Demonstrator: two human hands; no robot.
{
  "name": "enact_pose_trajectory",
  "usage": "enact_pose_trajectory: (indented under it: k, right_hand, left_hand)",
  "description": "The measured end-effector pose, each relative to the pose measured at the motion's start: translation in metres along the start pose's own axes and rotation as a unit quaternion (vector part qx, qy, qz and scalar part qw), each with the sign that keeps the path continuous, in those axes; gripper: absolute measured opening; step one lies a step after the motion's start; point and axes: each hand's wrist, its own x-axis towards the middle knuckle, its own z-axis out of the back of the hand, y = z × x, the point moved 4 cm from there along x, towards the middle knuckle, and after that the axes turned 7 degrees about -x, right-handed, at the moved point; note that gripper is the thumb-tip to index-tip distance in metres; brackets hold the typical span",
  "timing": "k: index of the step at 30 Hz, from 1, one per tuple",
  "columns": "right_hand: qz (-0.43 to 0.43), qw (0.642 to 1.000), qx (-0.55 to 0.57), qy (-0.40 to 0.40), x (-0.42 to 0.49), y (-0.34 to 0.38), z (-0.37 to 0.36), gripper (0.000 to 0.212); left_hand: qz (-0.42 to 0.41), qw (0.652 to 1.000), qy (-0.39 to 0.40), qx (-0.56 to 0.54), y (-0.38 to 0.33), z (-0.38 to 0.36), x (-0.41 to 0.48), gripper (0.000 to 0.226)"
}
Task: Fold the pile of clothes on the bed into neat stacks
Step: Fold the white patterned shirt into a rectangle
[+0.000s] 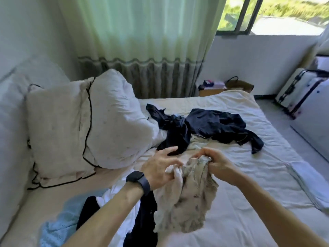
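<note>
Near the lower left edge of the view, a heap of clothes is partly covered by the left forearm and cut off by the frame: a light blue knit [57,227], a white piece [114,191] and a black piece [144,220]. I cannot tell what kind of garment each one is.

Beyond the foot of the bed [249,229], a cardboard box [211,91] holds small items too blurred to identify, and any print on them is unreadable. A pale suitcase [299,93] is clipped by the right edge. The watch [138,179] on the left wrist shows only a dark face.

The left hand [160,168] pinches a pale fold of the beige patterned garment [192,198] with its thumb and lower fingers, while its forefinger stretches forward. The right hand [217,163] is clenched round the bunched upper edge of the same garment. The garment hangs between the two hands, and its lower part rests crumpled on the sheet, touching the black piece.

Farther up the bed, a tangle of dark clothes [210,125] lies unfolded beside a large white pillow [71,125] with black piping. A flat white cloth [306,184] lies at the right side of the bed.
</note>
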Motion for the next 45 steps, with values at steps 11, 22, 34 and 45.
enact_pose_trajectory:
  k: [11,22,34,45]
  right_hand:
    - [0.129,0.983,-0.075,-0.11,-0.014,0.062,0.07,0.05]
    - [0.117,0.966,-0.094,-0.211,0.023,0.145,0.152,0.028]
    - [0.028,0.917,-0.217,-0.335,0.028,0.125,0.205,0.003]
    - [-0.114,0.941,0.293,-0.126,0.028,0.083,0.157,0.025]
  left_hand:
    - [0.102,0.992,-0.064,-0.043,-0.108,0.08,0.104,0.006]
    - [0.054,0.979,-0.171,0.095,-0.101,0.104,0.085,0.038]
    - [0.245,0.951,-0.163,-0.09,-0.015,0.141,0.043,0.032]
    - [0.249,0.927,-0.153,-0.234,-0.053,0.225,0.053,0.046]
